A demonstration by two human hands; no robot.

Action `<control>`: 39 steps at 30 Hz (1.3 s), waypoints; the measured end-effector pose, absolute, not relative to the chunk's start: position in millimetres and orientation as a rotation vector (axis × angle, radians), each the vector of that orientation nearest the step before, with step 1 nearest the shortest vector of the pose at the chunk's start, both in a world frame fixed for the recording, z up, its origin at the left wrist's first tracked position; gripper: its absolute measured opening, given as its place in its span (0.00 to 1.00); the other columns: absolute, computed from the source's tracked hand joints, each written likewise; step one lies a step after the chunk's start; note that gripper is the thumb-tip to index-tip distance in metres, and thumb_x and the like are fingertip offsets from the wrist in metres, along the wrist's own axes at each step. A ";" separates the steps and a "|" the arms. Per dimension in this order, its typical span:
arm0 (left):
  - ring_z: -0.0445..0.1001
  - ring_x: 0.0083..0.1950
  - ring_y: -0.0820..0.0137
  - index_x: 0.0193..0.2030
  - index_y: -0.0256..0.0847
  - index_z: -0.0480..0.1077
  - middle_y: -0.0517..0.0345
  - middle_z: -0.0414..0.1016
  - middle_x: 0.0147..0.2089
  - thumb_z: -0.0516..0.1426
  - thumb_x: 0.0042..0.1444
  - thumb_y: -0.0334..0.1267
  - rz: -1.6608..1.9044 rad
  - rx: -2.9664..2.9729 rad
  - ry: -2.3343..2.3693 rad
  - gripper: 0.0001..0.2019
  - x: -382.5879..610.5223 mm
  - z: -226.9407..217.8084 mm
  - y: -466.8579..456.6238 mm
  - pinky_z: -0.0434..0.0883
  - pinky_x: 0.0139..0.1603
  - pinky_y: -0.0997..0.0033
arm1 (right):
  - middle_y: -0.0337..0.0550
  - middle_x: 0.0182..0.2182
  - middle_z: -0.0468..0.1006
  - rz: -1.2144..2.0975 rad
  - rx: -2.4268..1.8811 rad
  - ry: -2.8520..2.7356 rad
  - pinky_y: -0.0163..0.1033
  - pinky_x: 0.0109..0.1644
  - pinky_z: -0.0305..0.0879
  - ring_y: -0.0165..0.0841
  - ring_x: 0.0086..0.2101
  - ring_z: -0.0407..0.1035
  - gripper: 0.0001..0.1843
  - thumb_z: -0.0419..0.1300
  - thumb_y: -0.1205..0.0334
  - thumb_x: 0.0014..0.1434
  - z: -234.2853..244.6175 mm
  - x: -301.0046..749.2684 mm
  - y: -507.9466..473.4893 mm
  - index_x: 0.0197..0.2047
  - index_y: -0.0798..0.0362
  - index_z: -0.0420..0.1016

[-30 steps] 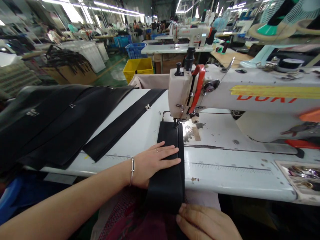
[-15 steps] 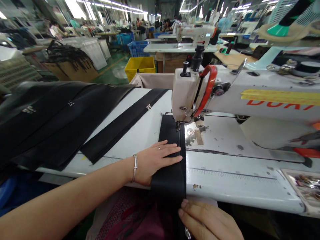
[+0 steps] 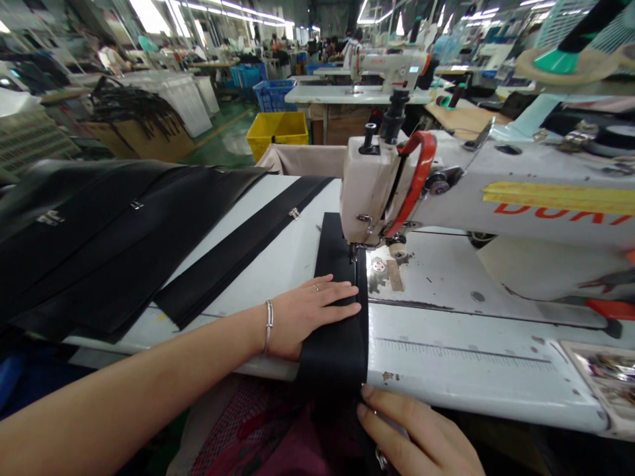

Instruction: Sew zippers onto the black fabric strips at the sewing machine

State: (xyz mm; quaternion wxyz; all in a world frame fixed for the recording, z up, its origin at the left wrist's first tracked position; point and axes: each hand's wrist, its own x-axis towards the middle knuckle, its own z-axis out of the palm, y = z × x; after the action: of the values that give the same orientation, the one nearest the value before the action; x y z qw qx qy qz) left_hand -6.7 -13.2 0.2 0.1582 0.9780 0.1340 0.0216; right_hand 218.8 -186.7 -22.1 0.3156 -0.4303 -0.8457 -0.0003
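Observation:
A black strip of material (image 3: 333, 357) runs under the presser foot (image 3: 354, 253) of the sewing machine (image 3: 370, 192) and hangs over the table's front edge. My left hand (image 3: 310, 314) lies flat on the strip just before the foot, its fingers stretched out. Below the table edge my right hand (image 3: 417, 430) pinches the right edge of the hanging strip between thumb and fingers. A small shiny metal piece shows by that hand, partly hidden. The strip's lower end is out of sight.
Left of the machine lie a narrow stack of black strips (image 3: 238, 261) with a metal clip (image 3: 295, 213) and larger black sheets (image 3: 114, 231). A ruler scale (image 3: 461, 350) runs along the table front. A tray of metal parts (image 3: 612, 377) sits at the right. Behind stands a yellow crate (image 3: 278, 132).
The black strip has moved away from me under the foot, and its far end reaches further behind the needle. My left hand stays flat on it; my right hand has shifted slightly.

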 end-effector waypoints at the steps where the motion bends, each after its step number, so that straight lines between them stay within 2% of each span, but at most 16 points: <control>1: 0.44 0.71 0.55 0.69 0.39 0.47 0.46 0.43 0.71 0.61 0.40 0.43 0.052 2.799 0.383 0.48 -6.5 0.5 -12.1 0.38 0.70 0.50 | 0.43 0.45 0.78 0.002 -1.118 -2.230 0.33 0.48 0.71 0.33 0.45 0.73 0.16 0.49 0.58 0.68 -23.2 219.8 -184.9 0.49 0.49 0.76; 5: 0.43 0.71 0.56 0.69 0.39 0.47 0.46 0.42 0.71 0.61 0.40 0.42 0.015 2.811 0.392 0.48 -5.2 2.0 -8.4 0.38 0.71 0.50 | 0.45 0.45 0.78 -0.005 -1.046 -2.235 0.33 0.49 0.70 0.34 0.45 0.74 0.21 0.46 0.52 0.68 -25.9 223.4 -180.5 0.51 0.52 0.75; 9: 0.43 0.71 0.56 0.69 0.39 0.47 0.46 0.43 0.71 0.60 0.42 0.42 0.025 2.802 0.384 0.46 -4.5 2.8 -5.6 0.38 0.71 0.50 | 0.44 0.45 0.78 -0.004 -1.114 -2.224 0.32 0.46 0.72 0.34 0.42 0.75 0.23 0.44 0.48 0.68 -27.0 222.4 -182.6 0.50 0.50 0.76; 15: 0.43 0.71 0.56 0.69 0.40 0.46 0.47 0.42 0.72 0.62 0.39 0.38 0.033 2.800 0.382 0.49 -4.9 1.3 0.3 0.38 0.71 0.51 | 0.46 0.48 0.77 -0.055 -1.064 -2.172 0.36 0.44 0.74 0.34 0.41 0.75 0.21 0.42 0.59 0.70 -34.4 216.6 -177.9 0.48 0.51 0.77; 21: 0.44 0.71 0.56 0.69 0.40 0.47 0.48 0.43 0.71 0.62 0.41 0.38 0.043 2.790 0.398 0.47 -4.1 2.4 7.0 0.38 0.71 0.50 | 0.49 0.45 0.78 0.122 -0.921 -2.255 0.38 0.47 0.73 0.35 0.45 0.72 0.18 0.46 0.64 0.69 -28.1 219.4 -163.2 0.50 0.57 0.75; 28: 0.45 0.71 0.58 0.68 0.40 0.48 0.49 0.45 0.71 0.61 0.43 0.39 0.089 2.803 0.378 0.45 -3.5 -2.1 16.4 0.40 0.71 0.52 | 0.54 0.49 0.75 0.158 -0.867 -2.344 0.43 0.54 0.70 0.38 0.53 0.66 0.21 0.43 0.63 0.68 -22.4 225.2 -155.3 0.52 0.63 0.73; 34: 0.49 0.70 0.60 0.68 0.39 0.50 0.48 0.49 0.70 0.60 0.48 0.41 0.106 2.784 0.416 0.41 -0.1 1.6 21.8 0.43 0.71 0.54 | 0.50 0.48 0.77 0.135 -0.883 -2.313 0.39 0.53 0.70 0.34 0.52 0.68 0.19 0.46 0.73 0.64 -15.6 220.3 -149.3 0.52 0.60 0.73; 37: 0.52 0.68 0.57 0.68 0.38 0.46 0.45 0.51 0.69 0.58 0.50 0.38 0.233 2.735 0.715 0.40 -6.6 9.5 -10.8 0.48 0.69 0.52 | 0.49 0.48 0.77 0.130 -0.905 -2.296 0.39 0.53 0.70 0.33 0.52 0.68 0.18 0.48 0.74 0.62 -15.2 219.3 -152.0 0.51 0.60 0.73; 39: 0.59 0.64 0.55 0.67 0.37 0.46 0.41 0.56 0.65 0.57 0.51 0.38 0.478 2.571 1.090 0.38 -16.4 11.1 -50.3 0.58 0.64 0.52 | 0.48 0.48 0.76 0.154 -0.919 -2.301 0.39 0.52 0.70 0.33 0.53 0.67 0.19 0.47 0.76 0.60 -15.3 221.0 -154.2 0.50 0.60 0.73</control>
State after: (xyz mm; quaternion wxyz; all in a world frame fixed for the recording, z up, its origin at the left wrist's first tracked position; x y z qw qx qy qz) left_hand -16.4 -50.3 11.1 0.1534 0.8967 0.3802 0.1667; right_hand 221.0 -154.2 -15.3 0.3237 -0.3501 -0.8770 0.0587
